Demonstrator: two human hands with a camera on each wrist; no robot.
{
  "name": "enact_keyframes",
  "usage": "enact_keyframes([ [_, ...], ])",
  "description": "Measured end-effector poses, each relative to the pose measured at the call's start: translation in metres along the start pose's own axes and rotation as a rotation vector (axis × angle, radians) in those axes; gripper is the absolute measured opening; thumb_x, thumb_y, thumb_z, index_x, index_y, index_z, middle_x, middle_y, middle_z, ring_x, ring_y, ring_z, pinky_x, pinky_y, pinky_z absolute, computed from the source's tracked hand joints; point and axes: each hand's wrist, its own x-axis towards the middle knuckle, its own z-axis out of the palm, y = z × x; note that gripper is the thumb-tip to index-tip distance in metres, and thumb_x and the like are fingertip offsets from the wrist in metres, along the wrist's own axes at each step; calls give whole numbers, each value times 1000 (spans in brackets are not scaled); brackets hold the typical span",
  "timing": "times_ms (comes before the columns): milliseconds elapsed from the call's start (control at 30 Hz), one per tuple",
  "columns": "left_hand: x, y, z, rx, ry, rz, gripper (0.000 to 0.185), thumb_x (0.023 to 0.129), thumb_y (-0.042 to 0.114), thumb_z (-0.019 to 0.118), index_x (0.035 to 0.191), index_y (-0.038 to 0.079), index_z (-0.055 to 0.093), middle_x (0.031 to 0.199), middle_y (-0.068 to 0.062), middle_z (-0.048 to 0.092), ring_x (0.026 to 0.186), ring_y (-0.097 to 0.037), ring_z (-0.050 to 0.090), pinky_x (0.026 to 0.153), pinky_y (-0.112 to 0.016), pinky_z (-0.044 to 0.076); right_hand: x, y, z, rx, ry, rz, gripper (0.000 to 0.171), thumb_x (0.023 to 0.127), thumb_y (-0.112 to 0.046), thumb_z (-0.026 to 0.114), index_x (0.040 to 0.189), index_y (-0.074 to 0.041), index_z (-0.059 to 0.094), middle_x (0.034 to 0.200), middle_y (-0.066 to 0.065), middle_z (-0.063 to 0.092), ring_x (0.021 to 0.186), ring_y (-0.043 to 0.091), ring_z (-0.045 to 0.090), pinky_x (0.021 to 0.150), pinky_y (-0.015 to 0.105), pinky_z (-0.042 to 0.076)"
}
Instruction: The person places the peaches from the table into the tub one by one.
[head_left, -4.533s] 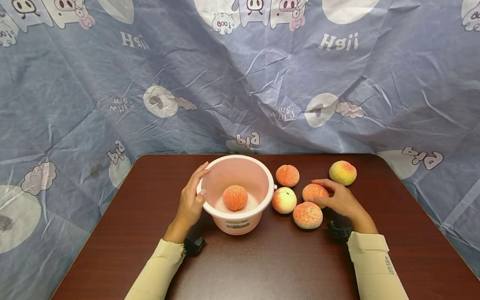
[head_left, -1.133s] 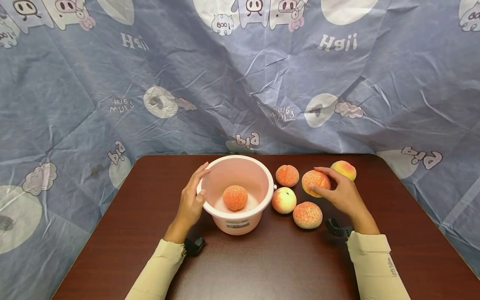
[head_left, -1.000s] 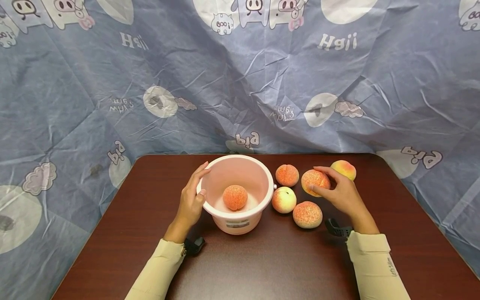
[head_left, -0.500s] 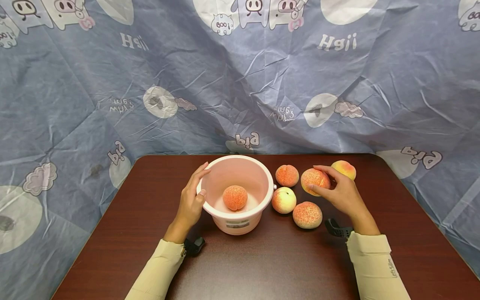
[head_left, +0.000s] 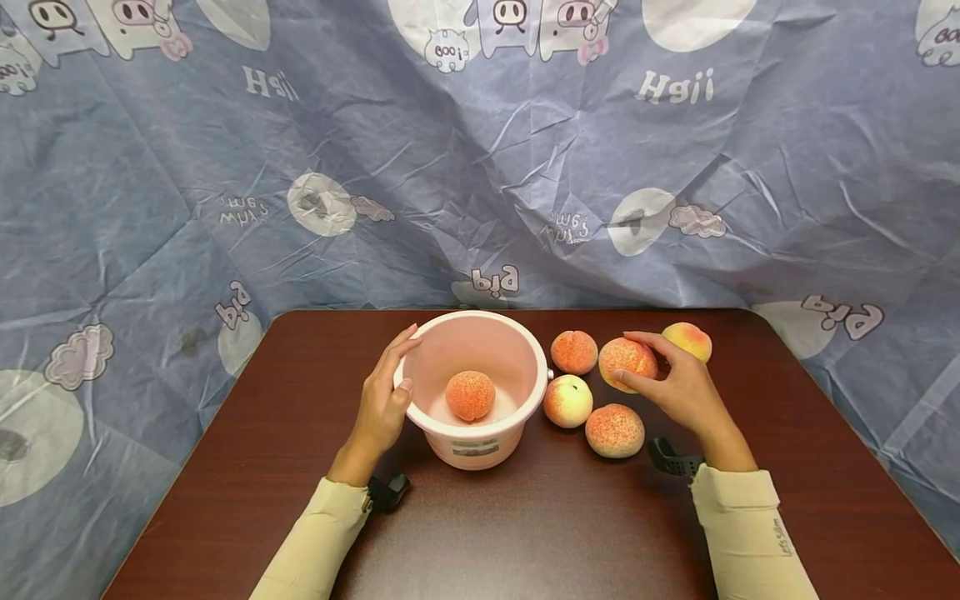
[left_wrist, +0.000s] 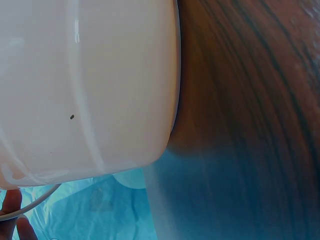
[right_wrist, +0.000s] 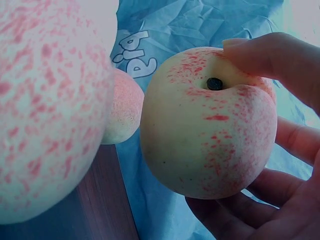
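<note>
My left hand (head_left: 384,408) holds the left rim of a pink bucket (head_left: 476,454), thumb and fingers at the edge. One orange-red peach (head_left: 470,395) lies inside it. In the left wrist view the bucket wall (left_wrist: 110,90) fills much of the frame, with a few fingers (left_wrist: 12,201) at the lower left. My right hand (head_left: 678,387) grips a speckled peach (head_left: 627,364) between thumb and fingers. The right wrist view shows that peach (right_wrist: 210,130) with its dark stem dimple facing the camera, and the table lower down behind it.
Right of the bucket lie a reddish peach (head_left: 574,352), a pale yellow peach (head_left: 568,401) and a speckled peach (head_left: 615,431). A yellow-red peach (head_left: 687,342) sits behind my right hand. The dark wooden table (head_left: 525,533) ends at a blue patterned cloth (head_left: 420,167).
My right hand has raised the speckled peach off the table and shifted it slightly left. My left hand and the bucket have stayed in place.
</note>
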Motion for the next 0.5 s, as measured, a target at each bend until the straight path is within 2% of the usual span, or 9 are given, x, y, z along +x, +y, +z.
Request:
enact_keyframes([
  [133,0,0,0,-3,-3,2,56,90,35,39,135,5,52,146,-5,44,134,-26,42,108,-37,33,-1,-2,0,19,-2,3,55,79,-30,79,130,-19,60,114,6,63,90,12,59,70,13,46],
  [333,0,-1,0,-5,1,14,58,93,42,38,135,6,52,146,-8,45,134,-27,42,108,-37,33,-1,-6,-1,40,4,-7,55,79,-29,79,130,-20,59,117,5,61,92,10,60,71,13,47],
  [500,0,-1,0,-8,1,15,57,92,41,38,135,5,52,146,-8,45,134,-28,42,108,-37,33,-1,-8,-2,26,12,-16,56,80,-29,79,130,-20,59,117,5,60,91,10,60,70,13,47],
])
